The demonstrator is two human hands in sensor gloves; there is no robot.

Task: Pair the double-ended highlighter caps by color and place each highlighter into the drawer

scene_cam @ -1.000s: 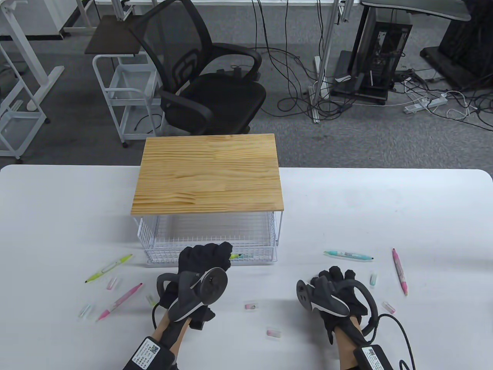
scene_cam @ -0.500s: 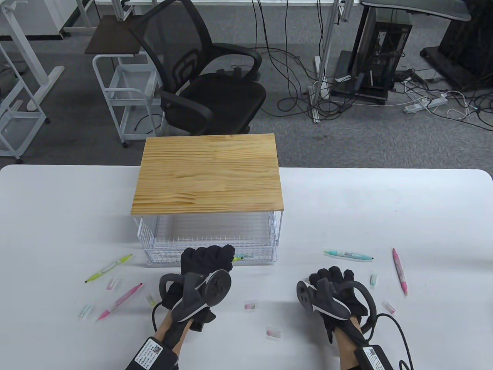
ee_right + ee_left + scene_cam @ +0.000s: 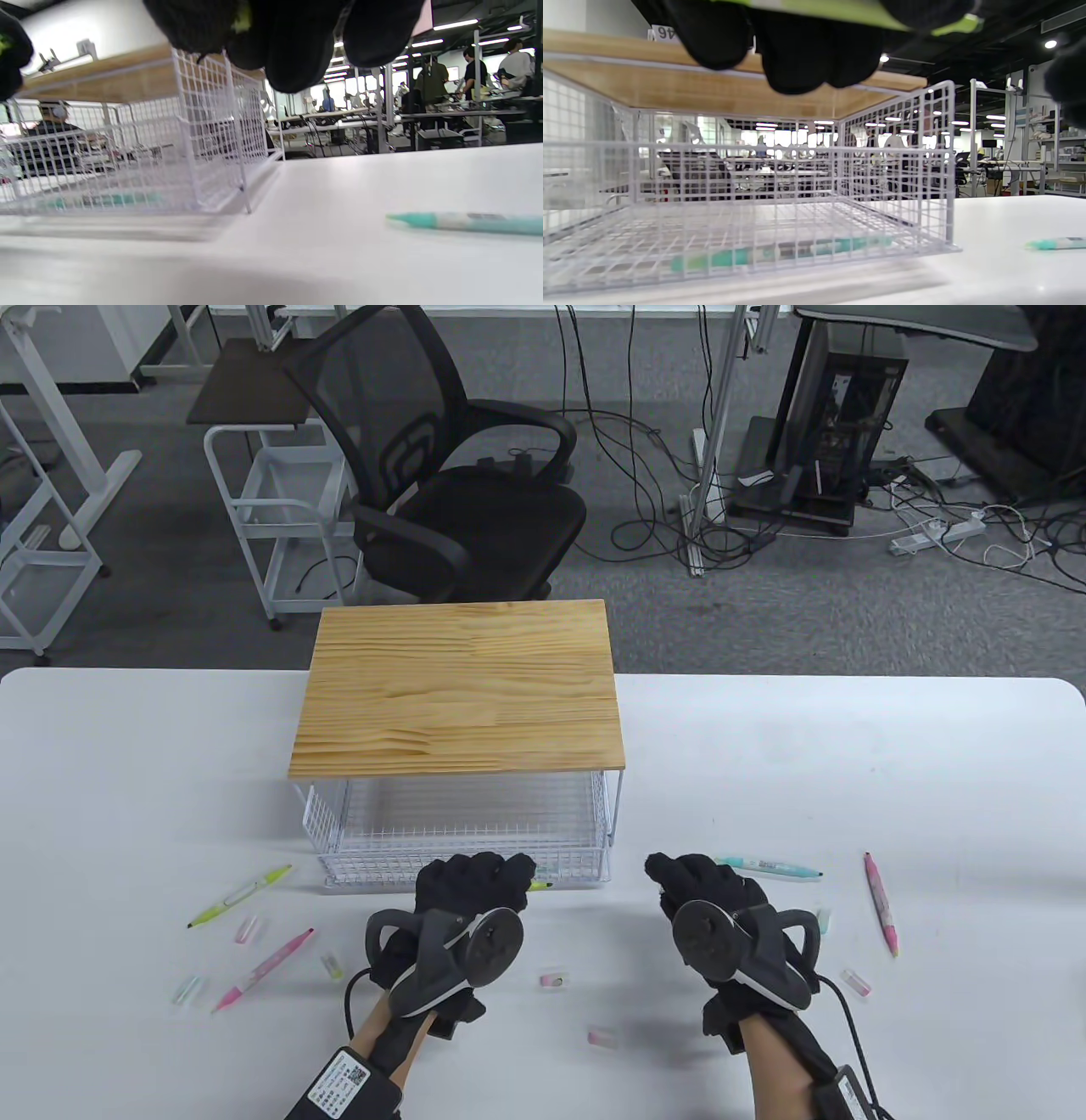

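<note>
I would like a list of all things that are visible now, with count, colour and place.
Drawer unit: one, wood top, white wire drawer pulled out, table middle.
Teal highlighter in drawer: one, at the drawer's front.
Teal highlighter on table: one, right of drawer.
Pink highlighters: two, one far right, one left.
Yellow-green highlighter on table: one, left.
Loose caps: several, pale, scattered near both hands.
Office chair: one, black, behind table.
Left hand: grip on a yellow-green highlighter.
Right hand: fingers curled, contents unclear.
</note>
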